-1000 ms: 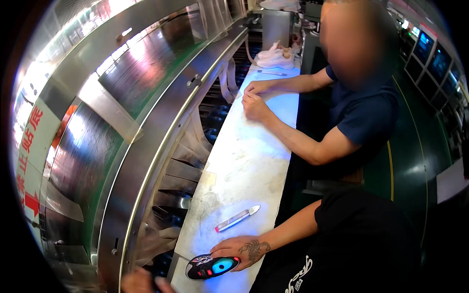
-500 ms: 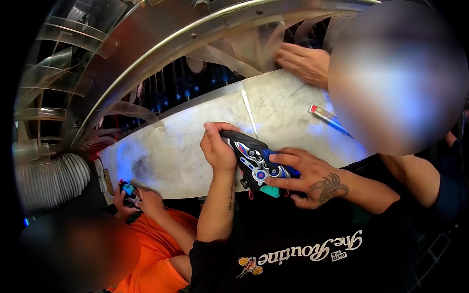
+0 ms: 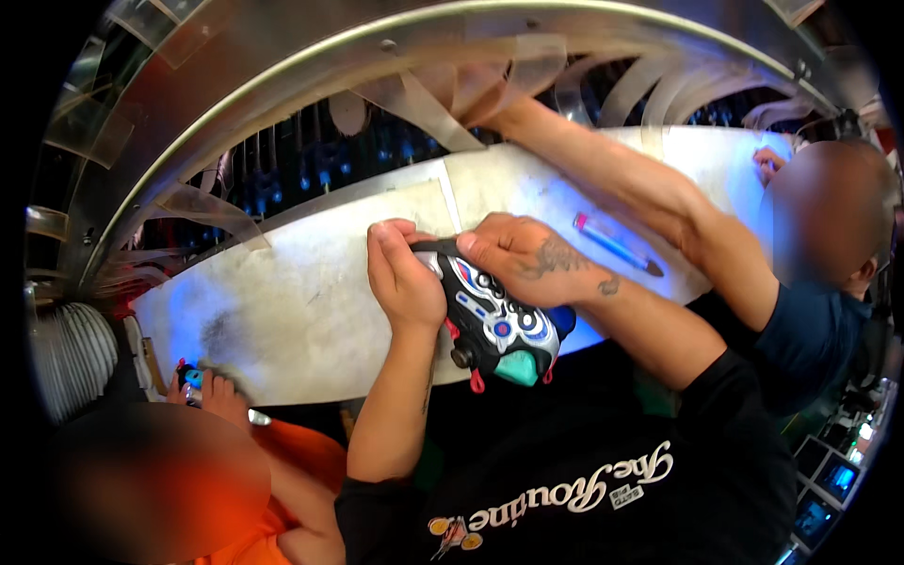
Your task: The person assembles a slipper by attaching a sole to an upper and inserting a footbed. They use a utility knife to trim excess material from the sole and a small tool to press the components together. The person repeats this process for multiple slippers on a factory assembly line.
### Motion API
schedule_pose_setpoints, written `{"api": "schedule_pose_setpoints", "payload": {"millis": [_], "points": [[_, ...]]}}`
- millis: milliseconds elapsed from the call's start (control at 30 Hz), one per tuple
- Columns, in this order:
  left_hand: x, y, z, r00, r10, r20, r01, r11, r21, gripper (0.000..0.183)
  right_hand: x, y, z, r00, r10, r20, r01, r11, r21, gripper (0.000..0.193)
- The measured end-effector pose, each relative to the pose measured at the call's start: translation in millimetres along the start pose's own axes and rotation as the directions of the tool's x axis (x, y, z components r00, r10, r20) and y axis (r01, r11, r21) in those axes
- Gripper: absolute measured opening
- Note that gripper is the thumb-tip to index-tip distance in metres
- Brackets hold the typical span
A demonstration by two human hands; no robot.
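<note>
From my remote seat I saw the shoe (image 3: 499, 325) held up between both hands, over the near edge of the counter (image 3: 311, 325). The left hand (image 3: 405, 282) was wrapped around its black-rimmed end; the right hand (image 3: 523, 259) gripped just beside it, thumb pressed to the rim, other fingers partly hidden. I judged it light, soft in the upper and stiffer along the rim, a better hold than the teal stuffing (image 3: 518, 367). A pen-like tool (image 3: 614, 245) lay mid-counter, to the right.

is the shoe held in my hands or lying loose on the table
Held: the left hand and right hand both grip the shoe; whether it also touches the table cannot be told.
</note>
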State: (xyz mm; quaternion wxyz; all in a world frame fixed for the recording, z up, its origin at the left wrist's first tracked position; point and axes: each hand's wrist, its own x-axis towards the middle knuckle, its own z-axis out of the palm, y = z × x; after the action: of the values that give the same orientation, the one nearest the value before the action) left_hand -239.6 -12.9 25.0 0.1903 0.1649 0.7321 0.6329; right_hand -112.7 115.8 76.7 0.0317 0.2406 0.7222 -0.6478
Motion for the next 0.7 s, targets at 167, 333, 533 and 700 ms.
{"api": "schedule_pose_setpoints", "payload": {"millis": [167, 333, 533, 700], "points": [[-8, 1, -6, 0.997, 0.04, 0.071, -0.043, 0.999, 0.031, 0.044, 6, 1, 10, 0.995, -0.005, -0.104, -0.008, 0.993, -0.12, 0.046], [-11, -12, -2, 0.982, 0.185, 0.05, -0.185, 0.983, -0.005, 0.037, 12, 7, 23, 0.982, 0.096, -0.162, -0.113, 0.989, -0.097, 0.036], [-7, -37, -11, 0.969, 0.247, 0.02, -0.244, 0.965, -0.099, 0.043, 39, 7, 33, 0.992, 0.089, -0.089, -0.104, 0.977, -0.187, 0.043], [1, -28, -15, 0.981, 0.16, 0.105, -0.149, 0.983, -0.107, 0.047, 26, 46, 34, 0.941, -0.295, -0.165, 0.245, 0.931, -0.271, 0.047]]}}
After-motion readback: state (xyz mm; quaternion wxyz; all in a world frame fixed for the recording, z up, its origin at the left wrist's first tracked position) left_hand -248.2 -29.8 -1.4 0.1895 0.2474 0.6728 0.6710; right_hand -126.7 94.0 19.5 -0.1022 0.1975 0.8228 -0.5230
